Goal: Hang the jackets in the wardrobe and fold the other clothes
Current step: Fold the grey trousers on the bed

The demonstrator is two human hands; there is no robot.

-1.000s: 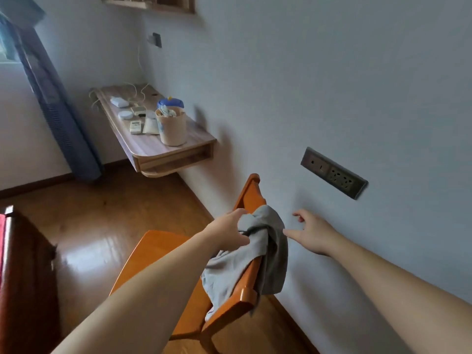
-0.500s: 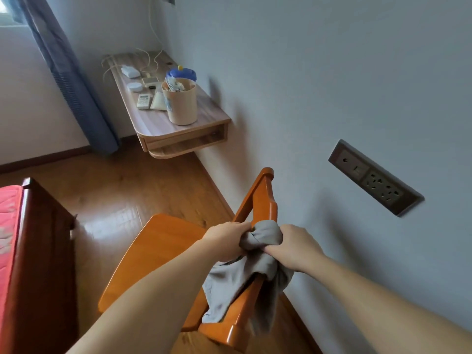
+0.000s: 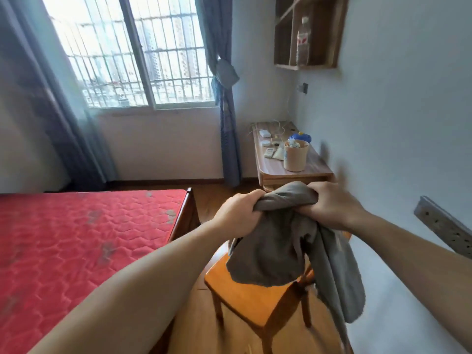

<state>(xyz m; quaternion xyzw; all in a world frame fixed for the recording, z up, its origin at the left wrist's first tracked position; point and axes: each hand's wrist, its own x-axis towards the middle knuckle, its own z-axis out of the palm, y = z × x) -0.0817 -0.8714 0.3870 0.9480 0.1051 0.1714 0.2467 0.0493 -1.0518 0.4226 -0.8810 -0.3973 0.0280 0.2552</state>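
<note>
A grey garment (image 3: 283, 246) hangs bunched in the air above an orange wooden chair (image 3: 252, 300). My left hand (image 3: 240, 213) grips its upper left edge. My right hand (image 3: 329, 203) grips its upper right edge. The cloth droops in two lobes, one over the chair seat and one longer at the right by the wall. It no longer touches the chair back. No wardrobe or jacket is in view.
A bed with a red quilted mattress (image 3: 84, 238) fills the left. A wall-mounted wooden desk (image 3: 304, 167) holds a beige cup and small items. A barred window (image 3: 138, 52), blue curtains, a wall shelf (image 3: 309, 31) and a wall socket strip (image 3: 444, 226) are around.
My right hand closed on the grey garment, and both hands lifted it off the chair back. My view swung up and left, now showing the bed and window.
</note>
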